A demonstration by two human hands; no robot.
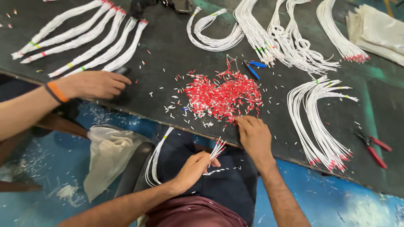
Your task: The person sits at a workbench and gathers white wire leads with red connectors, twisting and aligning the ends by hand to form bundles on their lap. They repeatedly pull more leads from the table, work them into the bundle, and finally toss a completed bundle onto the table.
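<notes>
Presently recorded:
Left hand [194,167]: fingers clamped on a bundle of thin white wires [158,156], held over the lap below the table edge.
Right hand [253,135]: fingertips pinched together at the near edge of the red ferrule pile [223,96].
Third hand [93,84]: a co-worker's, orange wristband, resting flat on the table.
Tools: two; blue-handled cutters [253,67], red-handled pliers [374,149].
Bundles: six straight taped ones top left [84,38].
Surface: dark worn table [168,46]; blue littered floor [320,197].
</notes>
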